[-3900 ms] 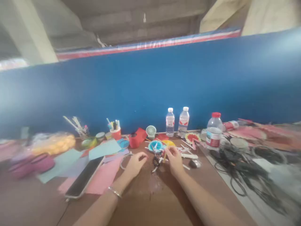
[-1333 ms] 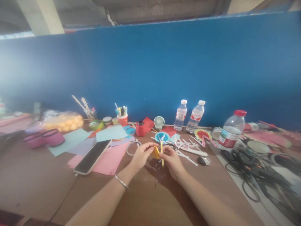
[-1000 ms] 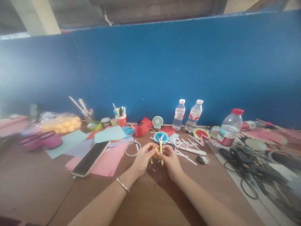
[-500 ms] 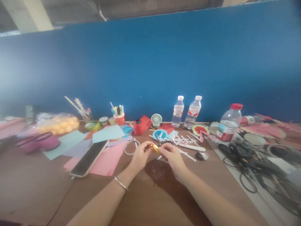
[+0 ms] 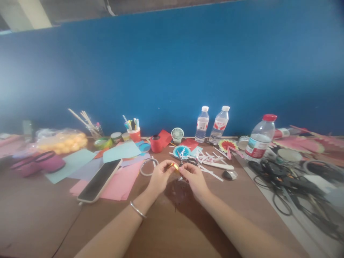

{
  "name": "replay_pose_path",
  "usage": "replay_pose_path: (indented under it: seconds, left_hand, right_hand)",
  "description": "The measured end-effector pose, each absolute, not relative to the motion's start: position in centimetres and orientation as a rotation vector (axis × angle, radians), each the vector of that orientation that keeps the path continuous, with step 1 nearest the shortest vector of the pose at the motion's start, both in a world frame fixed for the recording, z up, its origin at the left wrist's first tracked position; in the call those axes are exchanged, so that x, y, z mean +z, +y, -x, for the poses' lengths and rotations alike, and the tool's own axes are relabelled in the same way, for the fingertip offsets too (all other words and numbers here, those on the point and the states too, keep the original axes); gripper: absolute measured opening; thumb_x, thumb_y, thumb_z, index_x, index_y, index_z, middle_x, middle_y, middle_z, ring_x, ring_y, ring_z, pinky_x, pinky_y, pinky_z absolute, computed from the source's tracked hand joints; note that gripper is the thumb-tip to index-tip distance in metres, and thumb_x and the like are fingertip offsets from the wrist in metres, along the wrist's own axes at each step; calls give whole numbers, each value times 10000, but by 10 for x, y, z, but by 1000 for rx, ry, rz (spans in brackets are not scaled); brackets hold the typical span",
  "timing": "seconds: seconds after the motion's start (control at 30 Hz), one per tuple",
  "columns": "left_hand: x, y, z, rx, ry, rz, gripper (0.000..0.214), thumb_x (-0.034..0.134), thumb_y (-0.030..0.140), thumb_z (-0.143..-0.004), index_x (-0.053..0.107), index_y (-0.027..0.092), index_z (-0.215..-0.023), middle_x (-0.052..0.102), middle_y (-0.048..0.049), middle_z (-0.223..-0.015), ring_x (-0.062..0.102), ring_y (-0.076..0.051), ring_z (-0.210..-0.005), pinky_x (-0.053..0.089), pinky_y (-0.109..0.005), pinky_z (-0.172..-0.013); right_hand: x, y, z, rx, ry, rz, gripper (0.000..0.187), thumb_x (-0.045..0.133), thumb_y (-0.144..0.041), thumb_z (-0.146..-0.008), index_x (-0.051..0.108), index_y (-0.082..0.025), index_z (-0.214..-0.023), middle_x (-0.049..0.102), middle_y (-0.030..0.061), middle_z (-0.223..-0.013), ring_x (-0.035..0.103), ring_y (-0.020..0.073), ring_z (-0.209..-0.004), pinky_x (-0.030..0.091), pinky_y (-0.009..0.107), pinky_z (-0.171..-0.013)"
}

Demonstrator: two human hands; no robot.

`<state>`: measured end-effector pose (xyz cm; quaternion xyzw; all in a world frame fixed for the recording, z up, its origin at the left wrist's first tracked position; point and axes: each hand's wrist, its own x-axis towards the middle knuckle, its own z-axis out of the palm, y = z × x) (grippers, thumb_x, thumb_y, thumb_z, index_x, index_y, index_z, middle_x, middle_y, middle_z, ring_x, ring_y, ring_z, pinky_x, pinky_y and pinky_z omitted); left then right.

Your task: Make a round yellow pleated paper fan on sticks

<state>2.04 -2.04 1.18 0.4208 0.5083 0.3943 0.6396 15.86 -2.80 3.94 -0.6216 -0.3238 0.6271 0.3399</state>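
Both hands meet at frame centre: the left hand (image 5: 159, 178) and right hand (image 5: 194, 178) each pinch an end of a small yellow paper piece (image 5: 175, 166) just above the counter (image 5: 166, 229). White strips (image 5: 212, 166) lie just beyond, a phone (image 5: 99, 175) at centre-left.

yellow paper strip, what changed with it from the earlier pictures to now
The left hand rose from the table to meet the right hand. The yellow paper strip, which stood upright between them, now shows only as a small bit pinched between both hands. The phone, water bottles and coloured sheets stayed put.
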Motion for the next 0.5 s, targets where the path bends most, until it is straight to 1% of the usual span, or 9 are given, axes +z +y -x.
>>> replay_pose_path:
  seconds: [0.3,0.5]
  left_hand:
    - [16,-21,-21,918,1157,-918,133,576,269,-794,608,148,-841,627,-27,-838,564,-142,-808,412,-237,-768]
    - [13,-22,-22,932,1135,-860,128,605,254,-778,642,155,-849,643,-33,-855,574,-144,-819,418,-238,-782]
  right_hand:
    - [39,-28,-157,1623,-846,1629,318,635,-411,-680,481,-138,-626,408,-37,-536,295,57,-479,214,196,-459]
    - [42,-28,-157,1617,-861,1650,311,646,-402,-675,494,-136,-620,426,-34,-545,326,63,-500,241,198,-485]
